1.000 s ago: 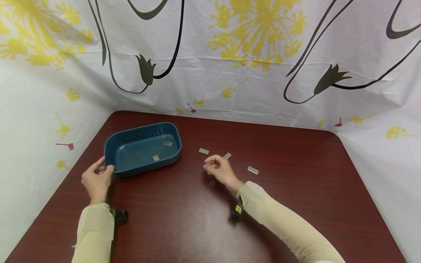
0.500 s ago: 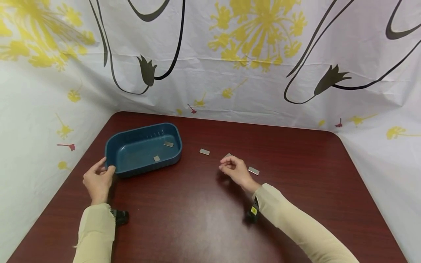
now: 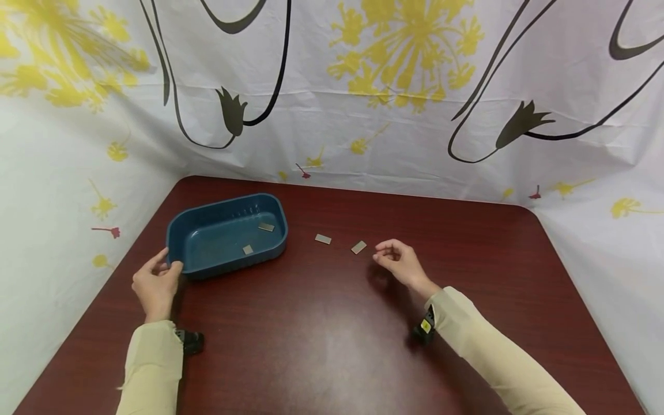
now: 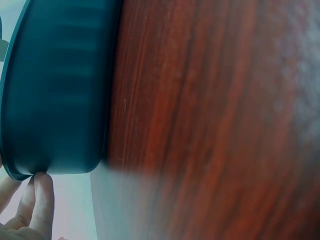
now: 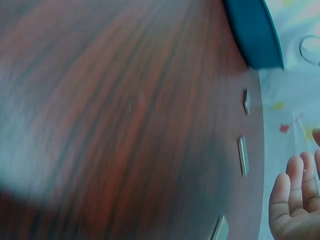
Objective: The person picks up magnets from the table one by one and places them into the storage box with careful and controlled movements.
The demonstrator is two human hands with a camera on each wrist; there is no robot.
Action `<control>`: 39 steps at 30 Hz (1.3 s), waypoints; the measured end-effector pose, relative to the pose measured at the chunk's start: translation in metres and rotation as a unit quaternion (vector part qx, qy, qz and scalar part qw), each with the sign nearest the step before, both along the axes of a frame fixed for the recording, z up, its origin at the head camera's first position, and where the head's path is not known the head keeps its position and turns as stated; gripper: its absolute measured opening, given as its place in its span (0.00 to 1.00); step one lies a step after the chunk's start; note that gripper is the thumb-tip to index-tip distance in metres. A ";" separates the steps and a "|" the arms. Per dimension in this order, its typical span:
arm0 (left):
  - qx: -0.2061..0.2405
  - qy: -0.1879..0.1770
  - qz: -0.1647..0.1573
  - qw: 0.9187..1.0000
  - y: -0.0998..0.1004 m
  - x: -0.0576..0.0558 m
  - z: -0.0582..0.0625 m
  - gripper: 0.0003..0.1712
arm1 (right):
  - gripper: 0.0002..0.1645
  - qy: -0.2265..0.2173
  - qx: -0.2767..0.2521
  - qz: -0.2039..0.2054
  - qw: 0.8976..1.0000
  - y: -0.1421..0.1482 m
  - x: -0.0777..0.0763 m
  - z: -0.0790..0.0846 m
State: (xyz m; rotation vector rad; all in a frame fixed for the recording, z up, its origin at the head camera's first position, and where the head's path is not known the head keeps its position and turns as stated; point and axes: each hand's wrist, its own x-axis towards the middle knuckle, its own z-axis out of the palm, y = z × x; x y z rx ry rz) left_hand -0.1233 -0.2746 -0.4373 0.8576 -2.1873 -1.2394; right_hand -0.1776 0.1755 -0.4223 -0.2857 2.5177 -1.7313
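My left hand point(image 3: 157, 285) grips the near left corner of a blue plastic tray point(image 3: 210, 245), its thumb on the near side. In the left wrist view, fingertips point(image 4: 44, 192) touch the tray's outer wall point(image 4: 60, 115). Inside the tray lie two small flat grey pieces, one near the back point(image 3: 266, 227) and one near the front point(image 3: 248, 249). To the tray's right, a grey rectangular piece point(image 3: 323, 239) and a tilted one point(image 3: 359, 248) lie on the table. Over a third piece point(image 5: 221, 229), hidden in the head view, hovers my right hand point(image 3: 404, 265), fingers loosely bent and holding nothing.
The dark red-brown tabletop point(image 3: 311, 323) has rounded far corners. A white cloth point(image 3: 332, 132) with yellow and dark plant prints hangs behind it and along both sides. Both wrists carry small black devices, one at the left sleeve point(image 3: 192, 342).
My right hand has moved right, past the tilted piece and over the rightmost one, which it now covers in the head view. The left hand and tray stay nearly in place.
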 end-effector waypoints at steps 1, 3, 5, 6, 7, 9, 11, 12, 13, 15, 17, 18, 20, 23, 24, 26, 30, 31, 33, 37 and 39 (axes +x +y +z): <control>0.001 0.001 -0.001 1.000 0.000 0.000 -0.001 0.24 | 0.15 -0.002 0.006 -0.001 1.000 0.006 -0.002 -0.003; 0.003 0.001 -0.001 1.000 0.000 0.000 -0.001 0.24 | 0.16 -0.003 0.019 0.000 1.000 0.016 -0.003 -0.005; 0.003 0.003 0.000 1.000 0.000 -0.001 -0.002 0.24 | 0.16 -0.006 0.026 0.002 1.000 0.026 -0.003 -0.006; 0.002 0.003 0.001 1.000 0.000 -0.001 -0.002 0.24 | 0.16 -0.009 0.026 0.001 1.000 0.030 -0.003 -0.008; 0.001 0.004 0.001 1.000 0.000 -0.001 -0.001 0.24 | 0.16 -0.011 0.027 0.000 1.000 0.034 -0.003 -0.008; -0.002 0.008 0.002 1.000 0.001 -0.001 -0.001 0.23 | 0.16 -0.015 0.034 -0.002 0.999 0.042 -0.003 -0.010; -0.005 0.011 0.002 1.000 0.001 -0.001 -0.001 0.23 | 0.17 -0.020 0.041 -0.007 0.999 0.048 -0.003 -0.013; -0.006 0.013 0.001 1.000 0.001 -0.001 -0.001 0.23 | 0.17 -0.024 0.046 -0.009 0.999 0.050 -0.002 -0.014; -0.007 0.013 0.001 1.000 0.001 -0.001 0.000 0.23 | 0.17 -0.028 0.053 -0.012 0.998 0.053 -0.002 -0.015; -0.008 0.012 0.002 1.000 0.001 0.000 0.000 0.23 | 0.18 -0.039 0.060 -0.013 0.997 0.056 -0.002 -0.017; -0.008 0.009 0.001 1.000 0.001 0.000 -0.001 0.23 | 0.18 -0.048 0.064 -0.015 0.997 0.060 -0.001 -0.018; -0.008 0.008 0.001 1.000 0.001 0.000 -0.001 0.24 | 0.18 -0.052 0.065 -0.015 0.996 0.061 -0.001 -0.019; -0.008 0.006 0.000 1.000 0.001 0.001 -0.001 0.24 | 0.18 -0.061 0.066 -0.016 0.996 0.063 0.000 -0.020; -0.006 0.002 -0.002 1.000 0.001 0.001 -0.001 0.24 | 0.18 -0.065 0.070 -0.022 0.995 0.066 0.000 -0.022; -0.006 0.001 -0.002 1.000 0.001 0.001 0.000 0.24 | 0.18 -0.066 0.072 -0.024 0.995 0.066 0.000 -0.023; -0.006 0.001 -0.001 1.000 0.001 0.001 -0.001 0.24 | 0.17 -0.064 0.076 -0.027 0.995 0.066 0.001 -0.025; -0.007 0.003 0.000 1.000 0.001 0.001 -0.001 0.24 | 0.16 -0.062 0.082 -0.025 0.994 0.066 0.001 -0.028; -0.007 0.004 0.000 1.000 0.001 0.001 -0.001 0.24 | 0.16 -0.063 0.083 -0.025 0.994 0.066 0.001 -0.029; -0.008 0.006 0.000 1.000 0.001 0.000 -0.001 0.24 | 0.16 -0.064 0.084 -0.026 0.994 0.066 0.001 -0.030; -0.006 0.012 -0.001 1.000 0.000 0.000 -0.001 0.24 | 0.16 -0.063 0.085 -0.026 0.994 0.066 0.001 -0.032; -0.004 0.013 -0.001 1.000 0.000 0.000 -0.001 0.24 | 0.16 -0.062 0.085 -0.026 0.994 0.066 0.002 -0.033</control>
